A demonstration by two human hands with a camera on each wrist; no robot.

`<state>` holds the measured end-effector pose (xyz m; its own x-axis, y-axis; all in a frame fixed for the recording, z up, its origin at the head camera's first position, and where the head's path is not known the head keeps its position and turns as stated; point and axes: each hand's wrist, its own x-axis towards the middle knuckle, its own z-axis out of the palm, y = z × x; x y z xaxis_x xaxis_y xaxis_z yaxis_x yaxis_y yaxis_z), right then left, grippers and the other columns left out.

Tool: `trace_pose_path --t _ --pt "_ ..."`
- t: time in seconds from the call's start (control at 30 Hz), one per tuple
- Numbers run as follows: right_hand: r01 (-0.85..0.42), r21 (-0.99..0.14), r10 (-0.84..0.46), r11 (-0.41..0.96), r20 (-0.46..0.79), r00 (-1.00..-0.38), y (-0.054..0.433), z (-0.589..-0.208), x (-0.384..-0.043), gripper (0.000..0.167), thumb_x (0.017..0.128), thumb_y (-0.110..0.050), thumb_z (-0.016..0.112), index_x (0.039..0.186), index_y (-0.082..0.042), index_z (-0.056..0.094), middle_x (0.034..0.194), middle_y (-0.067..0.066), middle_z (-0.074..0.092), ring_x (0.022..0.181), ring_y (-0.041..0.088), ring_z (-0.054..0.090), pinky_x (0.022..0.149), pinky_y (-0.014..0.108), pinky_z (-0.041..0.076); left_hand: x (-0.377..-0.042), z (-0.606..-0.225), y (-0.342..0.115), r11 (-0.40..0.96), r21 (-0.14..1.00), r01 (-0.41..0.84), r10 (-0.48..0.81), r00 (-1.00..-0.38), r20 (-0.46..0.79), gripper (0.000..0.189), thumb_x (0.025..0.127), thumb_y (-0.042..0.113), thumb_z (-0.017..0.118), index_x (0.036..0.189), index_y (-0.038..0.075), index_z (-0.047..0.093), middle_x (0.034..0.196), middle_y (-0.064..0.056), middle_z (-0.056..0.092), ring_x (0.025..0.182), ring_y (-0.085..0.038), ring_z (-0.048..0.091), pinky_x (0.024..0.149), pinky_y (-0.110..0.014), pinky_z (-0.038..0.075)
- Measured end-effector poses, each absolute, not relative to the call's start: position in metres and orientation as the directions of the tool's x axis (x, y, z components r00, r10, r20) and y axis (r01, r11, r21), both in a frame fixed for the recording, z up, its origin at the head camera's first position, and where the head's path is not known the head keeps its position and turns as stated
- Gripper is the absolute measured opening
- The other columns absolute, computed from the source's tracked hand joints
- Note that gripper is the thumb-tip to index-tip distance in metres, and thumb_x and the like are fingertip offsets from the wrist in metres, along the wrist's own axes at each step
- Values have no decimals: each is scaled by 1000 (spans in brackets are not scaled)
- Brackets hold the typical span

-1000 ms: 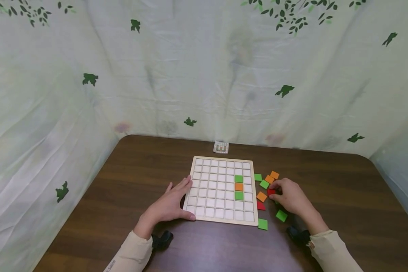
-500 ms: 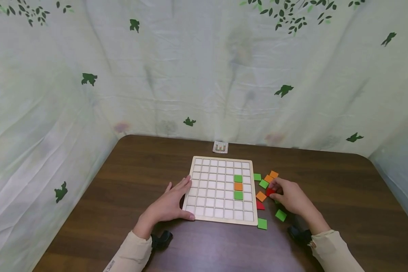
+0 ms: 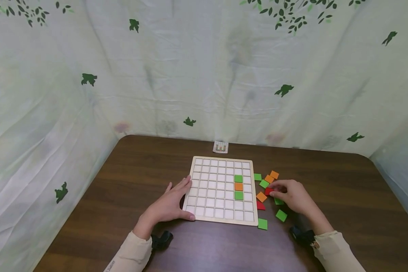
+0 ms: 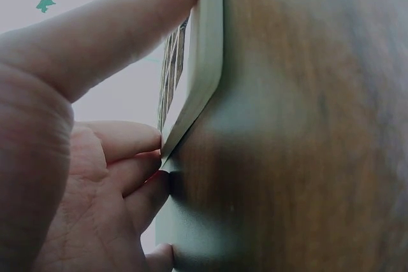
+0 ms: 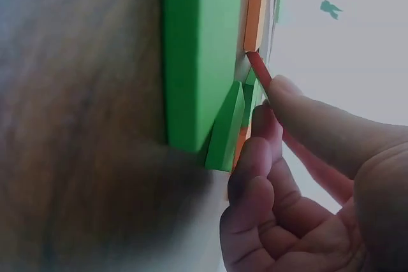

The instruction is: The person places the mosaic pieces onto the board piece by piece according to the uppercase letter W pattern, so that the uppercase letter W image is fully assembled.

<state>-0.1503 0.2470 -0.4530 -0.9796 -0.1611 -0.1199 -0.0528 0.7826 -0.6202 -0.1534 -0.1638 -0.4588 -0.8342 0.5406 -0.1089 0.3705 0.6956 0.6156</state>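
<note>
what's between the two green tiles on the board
The head view shows an orange tile between the far green tile and the near green tile.

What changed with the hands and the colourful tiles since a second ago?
The flat red tile, pinched by the right hand, shifted slightly left, toward the pale wooden grid board. More of the flat green tile by that hand shows now. The left hand stayed at the board's edge, and the green-orange-green column of square tiles stayed put.
</note>
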Motion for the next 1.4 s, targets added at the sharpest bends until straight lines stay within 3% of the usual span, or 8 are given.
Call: trace_pose_path --t 0.3,0.5,0.97,1.4 --pt "-51 -634 -150 771 -103 -983 250 -453 -149 25 91 -17 75 114 -7 76 97 2 71 85 19 60 73 32 53 -154 -459 -164 696 614 372 542 -833 -110 113 75 43 88 156 -5 26 166 -16 15 153 -32 16 118 -64 1" --pt "-41 -695 -158 718 -105 -982 245 -448 -145 29 92 -22 75 117 -9 76 105 4 72 87 21 57 67 32 50 -155 -460 -164 697 606 384 546 -831 -102 114 75 44 88 156 -6 26 166 -17 15 152 -32 17 118 -65 2" --pt "-111 -733 -240 671 -73 -968 216 -446 -135 22 90 -20 77 111 -12 78 91 -4 72 81 16 59 68 28 51 -155 -459 -164 696 603 391 553 -827 -101 114 75 45 88 156 -5 25 166 -17 16 152 -34 16 117 -66 2" --pt "-158 -761 -330 629 -78 -941 195 -450 -136 22 90 -22 77 108 -10 79 92 -4 72 79 15 59 63 26 49 -155 -462 -166 688 606 399 563 -820 -100 113 76 45 87 156 -5 25 166 -17 14 153 -32 15 117 -66 1"
